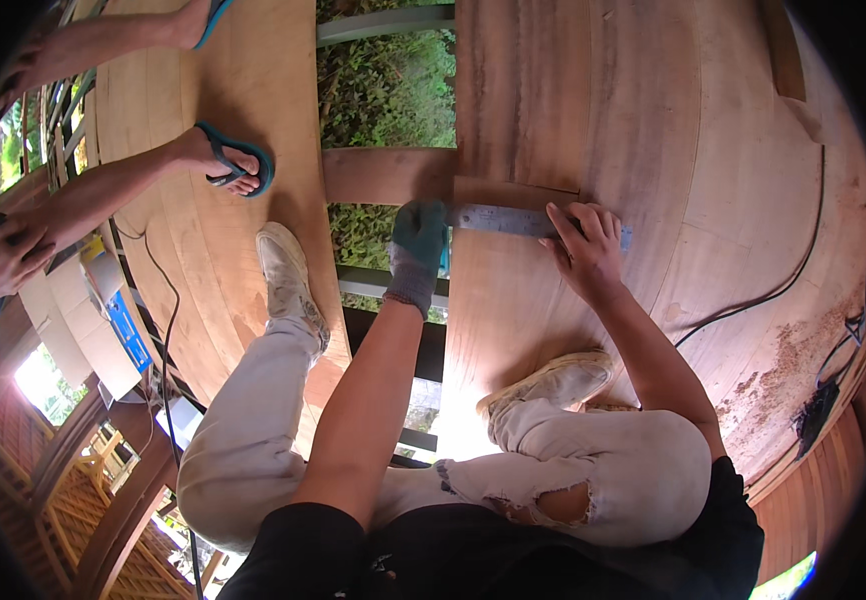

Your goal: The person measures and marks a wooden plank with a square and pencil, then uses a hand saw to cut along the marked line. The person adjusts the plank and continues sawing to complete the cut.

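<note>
A metal ruler [501, 219] lies crosswise on the brown wooden planks [513, 320], right of a long gap in the floor. My bare right hand [589, 248] rests on its right part, thumb and fingers pressing it to the wood. At the ruler's left end, by the plank edge, is my left hand [419, 240] in a grey-green knitted glove. Its fingers are closed over the gap; what they hold is hidden. A short piece of board [518, 190] with a visible seam sits just beyond the ruler.
Through the gap show crossbeams [388, 175] and green ground below. My shoes [288, 265] straddle it. At left, another person's foot in a teal flip-flop [238, 165] stands on the planks. Black cables [798, 270] run along both sides. A blue-marked carton [118, 320] lies at left.
</note>
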Demonstrator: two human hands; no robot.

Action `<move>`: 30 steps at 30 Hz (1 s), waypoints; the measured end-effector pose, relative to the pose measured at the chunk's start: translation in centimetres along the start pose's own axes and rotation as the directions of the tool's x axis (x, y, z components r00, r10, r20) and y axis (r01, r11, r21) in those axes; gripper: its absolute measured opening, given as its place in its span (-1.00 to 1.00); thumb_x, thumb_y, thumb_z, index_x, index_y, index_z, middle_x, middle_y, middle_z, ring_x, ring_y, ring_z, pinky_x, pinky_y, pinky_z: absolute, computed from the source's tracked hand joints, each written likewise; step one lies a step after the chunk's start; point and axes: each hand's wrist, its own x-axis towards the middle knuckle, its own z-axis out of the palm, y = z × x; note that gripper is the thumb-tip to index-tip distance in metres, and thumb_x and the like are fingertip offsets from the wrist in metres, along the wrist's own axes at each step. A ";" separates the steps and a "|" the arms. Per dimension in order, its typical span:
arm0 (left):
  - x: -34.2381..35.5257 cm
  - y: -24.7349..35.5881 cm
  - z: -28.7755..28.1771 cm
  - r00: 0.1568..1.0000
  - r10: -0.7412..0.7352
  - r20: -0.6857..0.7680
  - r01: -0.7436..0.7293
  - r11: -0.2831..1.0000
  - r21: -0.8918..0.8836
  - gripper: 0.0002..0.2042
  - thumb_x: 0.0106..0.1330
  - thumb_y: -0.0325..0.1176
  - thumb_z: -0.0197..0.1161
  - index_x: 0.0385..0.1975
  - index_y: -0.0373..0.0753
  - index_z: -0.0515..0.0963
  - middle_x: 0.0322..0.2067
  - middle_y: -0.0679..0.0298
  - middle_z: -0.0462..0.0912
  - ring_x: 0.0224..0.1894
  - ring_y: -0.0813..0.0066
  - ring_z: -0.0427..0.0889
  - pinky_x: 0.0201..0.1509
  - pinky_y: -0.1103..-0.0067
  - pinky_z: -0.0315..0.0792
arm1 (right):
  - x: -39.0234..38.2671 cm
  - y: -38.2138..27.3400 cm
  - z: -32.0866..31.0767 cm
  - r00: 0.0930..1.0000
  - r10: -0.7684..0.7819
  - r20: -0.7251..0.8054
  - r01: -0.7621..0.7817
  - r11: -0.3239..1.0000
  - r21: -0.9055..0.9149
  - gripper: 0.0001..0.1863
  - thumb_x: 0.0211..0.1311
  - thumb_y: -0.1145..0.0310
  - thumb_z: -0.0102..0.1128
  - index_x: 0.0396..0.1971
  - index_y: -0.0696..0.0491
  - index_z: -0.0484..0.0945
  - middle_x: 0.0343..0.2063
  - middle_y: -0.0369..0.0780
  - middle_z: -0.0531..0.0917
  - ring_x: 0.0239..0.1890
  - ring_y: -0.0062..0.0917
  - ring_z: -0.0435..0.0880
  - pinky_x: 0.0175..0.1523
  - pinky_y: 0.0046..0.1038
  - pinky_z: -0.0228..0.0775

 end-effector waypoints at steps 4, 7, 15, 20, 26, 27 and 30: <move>1.4 0.4 -0.2 0.991 -0.077 -0.110 0.086 0.993 0.079 -0.71 0.34 -0.10 0.32 -0.34 -0.24 0.57 -0.46 0.38 0.58 -0.46 0.70 0.50 -0.41 0.61 0.42 | 0.5 0.1 1.1 0.998 0.053 -0.017 -0.053 0.999 -0.007 -0.42 -0.11 0.29 0.53 0.04 -0.05 0.66 -0.07 -0.28 0.55 -0.01 -0.31 0.51 0.07 -0.21 0.30; 1.0 0.3 -0.2 0.978 -0.111 -0.177 0.127 0.988 0.085 -0.66 0.31 -0.02 0.34 -0.32 -0.21 0.60 -0.45 0.37 0.59 -0.45 0.68 0.52 -0.39 0.59 0.45 | 1.0 0.6 1.1 0.995 0.082 -0.049 -0.084 0.996 -0.034 -0.46 -0.08 0.24 0.51 0.02 -0.05 0.69 -0.07 -0.29 0.55 -0.01 -0.32 0.51 0.08 -0.23 0.29; 1.2 -0.3 -0.6 0.965 -0.231 0.128 0.239 0.970 -0.054 -0.70 0.38 0.04 0.29 -0.28 -0.08 0.60 -0.46 0.49 0.53 -0.46 0.71 0.48 -0.41 0.66 0.38 | 1.5 0.6 -0.2 0.998 0.041 -0.047 -0.050 0.981 -0.189 -0.54 0.04 0.18 0.48 0.00 -0.09 0.71 -0.01 -0.31 0.53 0.07 -0.37 0.48 0.27 -0.15 0.19; 1.3 -0.6 -0.6 0.944 -0.244 0.222 0.273 0.956 -0.109 -0.76 0.36 -0.03 0.33 -0.26 -0.06 0.61 -0.46 0.59 0.50 -0.48 0.79 0.41 -0.43 0.71 0.32 | 0.1 2.7 -0.7 0.994 0.051 -0.098 -0.072 0.972 -0.225 -0.61 0.05 0.19 0.48 -0.06 -0.14 0.74 0.01 -0.31 0.53 0.15 -0.32 0.46 0.38 -0.07 0.13; 1.0 -0.2 0.6 0.966 -0.248 0.076 0.256 0.960 -0.112 -0.75 0.37 -0.05 0.34 -0.36 -0.09 0.61 -0.58 0.58 0.41 -0.59 0.80 0.30 -0.52 0.70 0.23 | 0.0 3.0 0.0 0.989 0.025 -0.145 -0.051 0.983 -0.176 -0.60 0.02 0.22 0.51 -0.07 -0.11 0.74 -0.02 -0.29 0.54 0.13 -0.27 0.46 0.32 -0.06 0.25; 1.0 0.0 0.7 0.968 -0.240 0.080 0.248 0.963 -0.109 -0.76 0.37 -0.06 0.34 -0.36 -0.09 0.61 -0.57 0.58 0.40 -0.59 0.80 0.29 -0.52 0.70 0.23 | 0.0 3.1 0.1 0.988 0.030 -0.151 -0.055 0.985 -0.166 -0.60 0.02 0.22 0.51 -0.07 -0.10 0.74 -0.02 -0.29 0.54 0.13 -0.27 0.47 0.32 -0.06 0.25; 1.0 0.2 0.8 0.963 -0.249 0.103 0.263 0.950 -0.167 -0.80 0.37 -0.10 0.34 -0.35 -0.07 0.61 -0.57 0.59 0.40 -0.59 0.80 0.29 -0.53 0.71 0.22 | -0.1 3.4 0.3 0.986 0.039 -0.164 -0.063 0.988 -0.144 -0.60 0.01 0.24 0.51 -0.08 -0.08 0.74 -0.04 -0.29 0.54 0.12 -0.28 0.47 0.31 -0.07 0.26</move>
